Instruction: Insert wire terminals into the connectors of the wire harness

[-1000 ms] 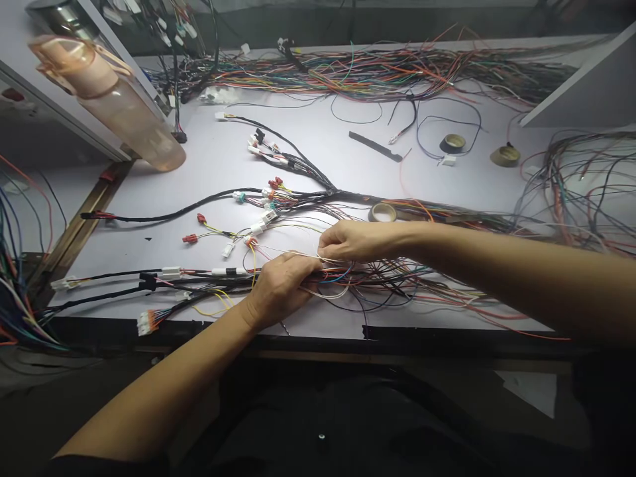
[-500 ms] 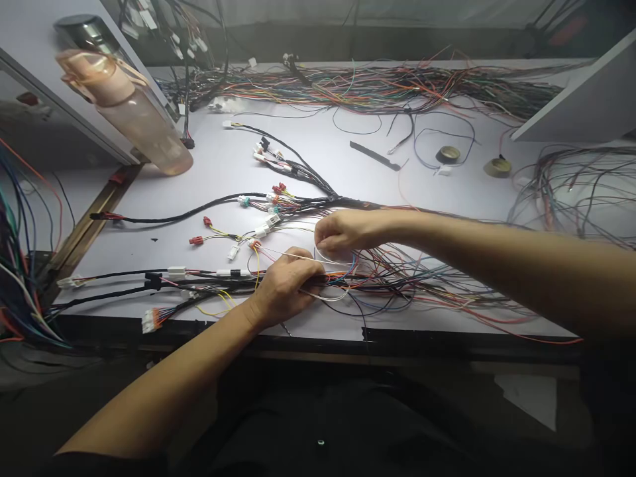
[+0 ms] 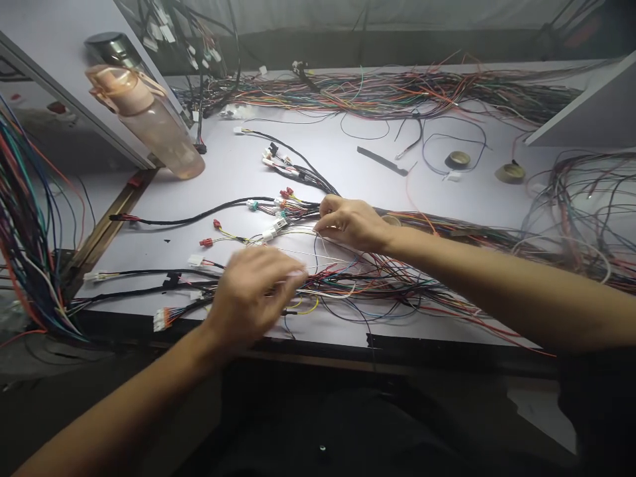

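My right hand (image 3: pixel 354 224) is closed in a pinch on a thin white wire (image 3: pixel 320 246), just beside the black-wrapped trunk of the wiring harness (image 3: pixel 318 177). My left hand (image 3: pixel 256 288) hovers over the lower wire bundle (image 3: pixel 377 286), smeared by motion; whether its fingers hold anything does not show. Left of the hands lie branches ending in red connectors (image 3: pixel 206 242), a white connector (image 3: pixel 197 261) and a white-and-orange connector (image 3: pixel 161 319). A white two-part connector (image 3: pixel 275 228) sits near my right fingertips.
A water bottle (image 3: pixel 159 136) stands at the upper left. Loose wires (image 3: pixel 387 93) run along the back. Tape rolls (image 3: pixel 457 159) and a dark flat strip (image 3: pixel 381 161) lie at the right rear. More wires hang at the left edge (image 3: pixel 34 225).
My left hand has come off the lower bundle and shifted left, toward me. My right hand has moved up to the harness trunk, drawing the white wire. The view has shifted slightly.
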The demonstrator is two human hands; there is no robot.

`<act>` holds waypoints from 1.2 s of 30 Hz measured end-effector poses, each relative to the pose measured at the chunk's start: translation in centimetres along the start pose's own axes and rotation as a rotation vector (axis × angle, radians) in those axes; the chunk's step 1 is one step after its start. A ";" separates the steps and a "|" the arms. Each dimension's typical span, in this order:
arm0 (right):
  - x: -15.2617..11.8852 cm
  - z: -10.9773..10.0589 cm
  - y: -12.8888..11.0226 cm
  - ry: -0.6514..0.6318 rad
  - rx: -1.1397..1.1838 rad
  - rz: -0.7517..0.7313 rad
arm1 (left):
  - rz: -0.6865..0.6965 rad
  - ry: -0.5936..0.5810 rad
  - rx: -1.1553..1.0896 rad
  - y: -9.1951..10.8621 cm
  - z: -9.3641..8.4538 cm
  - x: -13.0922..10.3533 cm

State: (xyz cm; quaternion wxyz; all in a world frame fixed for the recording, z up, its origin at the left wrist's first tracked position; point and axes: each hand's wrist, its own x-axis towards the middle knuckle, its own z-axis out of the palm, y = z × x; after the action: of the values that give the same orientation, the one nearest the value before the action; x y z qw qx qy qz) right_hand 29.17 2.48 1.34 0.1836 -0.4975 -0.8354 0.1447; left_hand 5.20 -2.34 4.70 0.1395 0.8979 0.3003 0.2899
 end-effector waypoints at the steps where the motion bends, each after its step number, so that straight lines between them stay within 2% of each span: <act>1: 0.1 0.2 -0.1 0.026 0.041 0.008 | -0.086 0.054 0.039 -0.7 0.2 1.0; 2: 0.2 0.3 -0.2 0.052 0.074 0.009 | -0.186 0.027 0.039 -1.4 0.6 2.1; 5: 0.2 0.0 -0.8 0.079 0.118 -0.001 | -0.404 -0.271 -0.216 -3.0 2.5 4.5; 7: -0.3 -0.4 -1.4 0.104 0.133 -0.031 | -0.519 -0.331 -0.374 -3.4 3.4 4.8; 10: -1.9 -0.9 -2.8 0.248 0.213 -0.062 | -0.643 -0.275 -0.533 -3.4 3.8 4.0; 12: -3.0 -0.8 -3.9 0.273 0.270 -0.051 | -0.670 -0.243 -0.561 -3.4 3.6 3.2; 14: -3.8 -0.3 -4.6 0.179 0.219 -0.080 | -0.669 -0.217 -0.560 -3.3 3.4 2.8; 17: -3.8 0.6 -4.7 0.048 0.009 -0.072 | -0.653 -0.221 -0.596 -3.2 3.4 2.7; 19: -3.4 0.8 -4.2 0.014 -0.130 0.028 | -0.651 -0.241 -0.599 -3.2 3.4 2.6; 21: -3.0 0.5 -3.7 -0.008 -0.235 0.188 | -0.652 -0.263 -0.581 -3.2 3.3 2.4; 24: -3.0 -0.3 -3.2 0.041 -0.250 0.335 | -0.665 -0.247 -0.603 -3.2 3.1 1.6; 28: -3.2 -0.6 -4.3 0.229 -0.023 0.243 | -0.694 -0.118 -0.699 -2.8 3.0 0.9; 33: -1.7 1.0 -7.4 0.211 0.501 0.379 | -0.665 -0.019 -0.750 -2.5 3.5 0.6; 36: -0.6 2.2 -8.6 0.246 0.683 0.403 | -0.618 0.013 -0.773 -2.3 3.7 0.4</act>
State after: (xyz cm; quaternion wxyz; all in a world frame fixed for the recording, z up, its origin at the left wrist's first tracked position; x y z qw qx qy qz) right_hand 21.77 -2.17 2.92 0.4048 -0.5751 -0.5969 0.3861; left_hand 6.57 -0.57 0.96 0.5398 0.6477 0.4239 0.3307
